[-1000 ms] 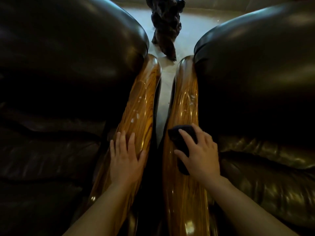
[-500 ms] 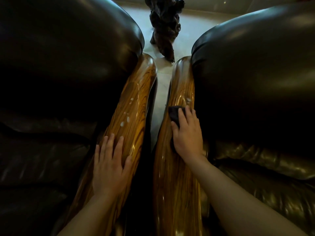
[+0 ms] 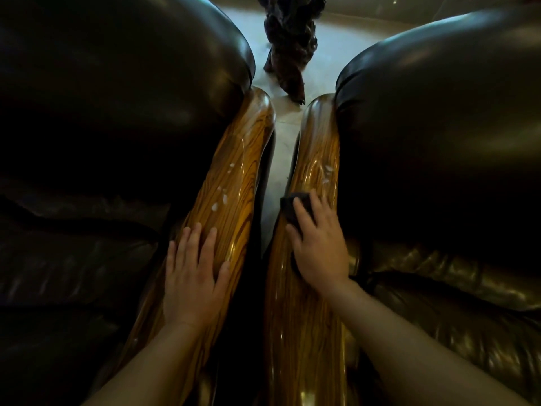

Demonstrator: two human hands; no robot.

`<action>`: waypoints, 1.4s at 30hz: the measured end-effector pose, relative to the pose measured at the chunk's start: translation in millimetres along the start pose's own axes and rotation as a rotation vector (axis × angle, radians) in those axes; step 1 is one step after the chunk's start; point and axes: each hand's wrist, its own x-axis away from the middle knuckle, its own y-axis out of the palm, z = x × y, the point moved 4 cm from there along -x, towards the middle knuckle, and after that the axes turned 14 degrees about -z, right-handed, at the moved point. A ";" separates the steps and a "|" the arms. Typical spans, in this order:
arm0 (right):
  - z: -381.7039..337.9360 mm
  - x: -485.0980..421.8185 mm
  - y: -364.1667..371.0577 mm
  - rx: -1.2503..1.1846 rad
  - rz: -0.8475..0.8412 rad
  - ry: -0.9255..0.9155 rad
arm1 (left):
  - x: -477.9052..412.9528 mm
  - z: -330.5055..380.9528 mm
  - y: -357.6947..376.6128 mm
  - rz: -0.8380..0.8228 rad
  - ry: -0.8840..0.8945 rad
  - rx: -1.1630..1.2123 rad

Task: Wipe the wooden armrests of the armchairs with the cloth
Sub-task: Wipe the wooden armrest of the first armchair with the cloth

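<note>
Cloth (image 3: 295, 208), dark and small, lies under the right hand (image 3: 317, 247) just right of the frame's centre, on the glossy right armrest (image 3: 307, 332). That hand is spread flat, fingers pressing the cloth down onto the wood; only the cloth's upper left part shows past the fingertips. The left hand (image 3: 193, 276) rests open and flat, palm down, on the left armrest (image 3: 234, 171) in the lower middle of the frame, holding nothing.

Both armrests run from the bottom edge up toward the centre top, with a narrow strip of pale floor (image 3: 278, 148) between them and dark leather cushions bulging on either side. White flecks (image 3: 328, 172) sit on the right armrest just above the cloth, and similar spots (image 3: 221, 197) on the left one above the left fingertips.

Being soft and limp, the cloth will likely bunch or slip on such polished, rounded wood, so a flat palm over its middle seems the best hold. The wood itself looks hard and slick, and should take firm pressure.
</note>
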 end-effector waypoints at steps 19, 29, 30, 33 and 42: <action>4.2 22.2 13.2 -0.044 0.057 0.067 | 0.4 1.5 -3.3 -0.020 -0.020 0.024; 9.7 -5.6 4.7 0.029 0.049 0.042 | -15.0 14.5 -15.6 0.082 -0.116 0.127; 12.3 8.0 8.5 0.046 0.027 -0.007 | -14.2 13.7 -15.3 0.083 -0.116 0.137; 26.2 2.3 5.5 -0.009 -0.023 0.065 | -14.4 11.7 -16.8 0.072 -0.135 0.151; 18.7 11.0 4.8 0.036 -0.027 -0.102 | -15.4 14.5 -16.8 0.046 -0.170 0.146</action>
